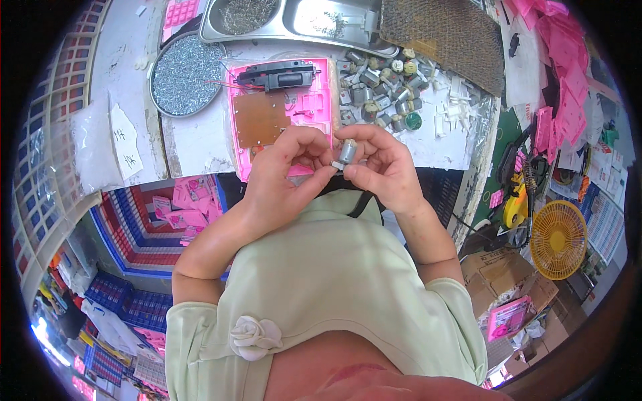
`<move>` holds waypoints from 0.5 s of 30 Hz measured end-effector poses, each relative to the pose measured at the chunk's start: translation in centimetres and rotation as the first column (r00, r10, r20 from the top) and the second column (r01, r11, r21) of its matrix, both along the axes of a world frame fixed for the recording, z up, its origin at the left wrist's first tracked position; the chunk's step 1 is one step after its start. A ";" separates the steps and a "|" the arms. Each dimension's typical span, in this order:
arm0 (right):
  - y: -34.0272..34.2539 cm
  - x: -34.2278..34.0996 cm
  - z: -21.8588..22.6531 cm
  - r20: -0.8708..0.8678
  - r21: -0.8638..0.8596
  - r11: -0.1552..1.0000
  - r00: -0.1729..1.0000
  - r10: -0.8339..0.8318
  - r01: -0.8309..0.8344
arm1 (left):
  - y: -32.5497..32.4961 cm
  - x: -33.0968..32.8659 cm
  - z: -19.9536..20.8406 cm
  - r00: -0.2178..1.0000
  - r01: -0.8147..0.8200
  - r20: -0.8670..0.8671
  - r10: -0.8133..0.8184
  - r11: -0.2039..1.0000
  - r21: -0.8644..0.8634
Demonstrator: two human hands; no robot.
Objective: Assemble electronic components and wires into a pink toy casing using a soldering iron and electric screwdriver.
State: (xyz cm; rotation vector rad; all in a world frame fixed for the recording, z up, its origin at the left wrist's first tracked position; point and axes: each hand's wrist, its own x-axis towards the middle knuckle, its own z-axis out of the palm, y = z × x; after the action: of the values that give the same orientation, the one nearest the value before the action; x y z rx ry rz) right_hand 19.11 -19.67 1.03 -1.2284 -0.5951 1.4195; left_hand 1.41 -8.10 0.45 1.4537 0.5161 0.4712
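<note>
A small silver motor (348, 151) is held upright between the thumb and fingers of my right hand (391, 170). My left hand (284, 177) pinches a small white plastic piece (338, 165) against the motor's lower end. Both hands meet at the table's front edge, close to my body. Just beyond them lies an open pink plastic housing (324, 110). In it are a brown circuit board (259, 119) and a black gearbox unit (287, 79) with red wires. The inner fingers of my left hand are partly hidden.
Several loose motors (381, 90) are heaped right of the housing, beside scattered white plastic parts (456, 110). A round dish (153, 80) of small metal screws stands left, and a divided steel tray (283, 19) behind. A blue crate (117, 244) with pink parts sits below the table's left side.
</note>
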 end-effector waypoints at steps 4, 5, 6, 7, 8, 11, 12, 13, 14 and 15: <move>-0.3 -0.6 0.2 0.296 0.146 0.989 0.953 -0.063 0.020 | -0.2 0.0 0.1 0.998 -0.035 0.050 0.034 0.999 0.016; -0.4 -0.3 -0.6 0.502 0.250 0.967 0.861 -0.079 -0.057 | -0.2 0.0 0.1 0.997 -0.047 0.063 0.045 0.998 0.034; -0.2 -0.3 -0.8 0.677 0.333 0.930 0.726 -0.122 -0.154 | 0.2 -0.1 0.1 0.997 -0.042 0.074 0.027 0.977 0.207; 0.0 -0.2 -0.7 0.643 0.320 0.942 0.753 -0.140 -0.098 | 0.7 0.0 0.0 0.997 -0.037 0.081 0.007 0.926 0.375; 0.3 -0.2 -0.2 0.609 0.304 0.952 0.777 -0.159 -0.043 | 1.1 0.0 -0.1 0.996 -0.033 0.085 -0.014 0.847 0.531; 0.5 0.9 1.1 0.654 0.174 0.978 0.756 -0.027 -0.116 | 1.2 0.0 -0.5 0.988 -0.057 0.147 -0.045 0.782 0.621; 0.5 1.2 1.2 0.696 0.163 0.970 0.718 0.018 -0.183 | 1.2 0.0 -0.4 0.986 -0.075 0.162 -0.029 0.797 0.599; 0.5 1.3 1.2 0.736 0.149 0.957 0.674 0.060 -0.248 | 1.2 0.0 -0.3 0.984 -0.093 0.177 -0.013 0.812 0.576; 0.8 1.1 1.0 0.753 0.239 0.941 0.658 -0.025 -0.239 | 1.2 -0.1 -0.2 0.982 -0.111 0.191 0.004 0.826 0.552; 1.0 0.8 0.8 0.759 0.327 0.916 0.642 -0.110 -0.231 | 1.3 -0.2 -0.3 0.984 -0.099 0.180 0.002 0.842 0.531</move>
State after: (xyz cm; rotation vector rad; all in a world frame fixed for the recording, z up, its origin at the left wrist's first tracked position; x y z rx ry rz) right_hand 19.94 -18.68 1.79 -1.4533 -1.4591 0.6856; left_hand 1.25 -6.80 0.20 1.9188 0.2881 0.8264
